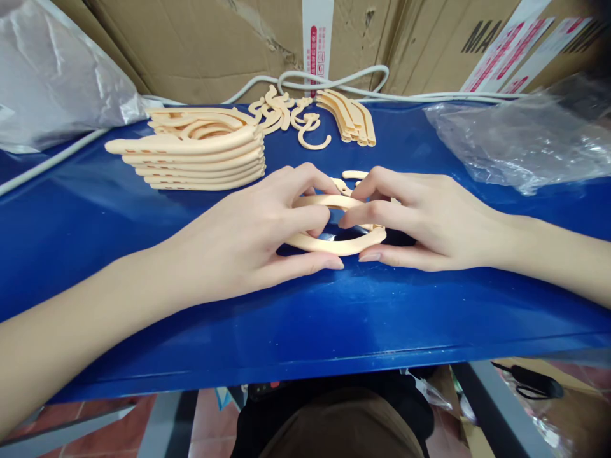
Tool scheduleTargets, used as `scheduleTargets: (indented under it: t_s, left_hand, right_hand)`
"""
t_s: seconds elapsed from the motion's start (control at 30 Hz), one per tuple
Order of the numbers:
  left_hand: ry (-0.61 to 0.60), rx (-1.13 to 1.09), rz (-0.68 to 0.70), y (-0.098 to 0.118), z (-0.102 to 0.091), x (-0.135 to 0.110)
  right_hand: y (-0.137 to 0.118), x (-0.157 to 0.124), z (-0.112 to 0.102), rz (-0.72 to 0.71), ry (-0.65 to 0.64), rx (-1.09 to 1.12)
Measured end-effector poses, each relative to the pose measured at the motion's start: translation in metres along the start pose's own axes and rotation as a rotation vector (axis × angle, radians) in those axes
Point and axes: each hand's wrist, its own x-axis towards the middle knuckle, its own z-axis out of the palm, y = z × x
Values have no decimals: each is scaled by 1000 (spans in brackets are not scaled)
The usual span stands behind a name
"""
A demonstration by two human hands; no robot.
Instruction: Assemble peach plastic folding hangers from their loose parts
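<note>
Blue table (143, 267), cartons (200, 44) behind. Clamped tight between left hand (248, 235) and right hand (429, 219): peach hanger piece (344, 245). Risk: snapping under uneven finger pressure.

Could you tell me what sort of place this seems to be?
Likely a small assembly or packing bench: stacked hanger parts on a blue worktable, cardboard cartons behind, clear plastic bags alongside.
</note>
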Motion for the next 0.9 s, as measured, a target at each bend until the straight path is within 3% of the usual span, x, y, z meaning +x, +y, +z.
scheduleTargets:
  t_s: [0.4, 0.9]
  left_hand:
    - [53, 81, 61, 2, 4, 1]
    - [44, 105, -2, 1, 2, -1]
  right_hand:
    - [-3, 1, 2, 29, -12, 25]
    - [-3, 0, 1, 51, -4, -41]
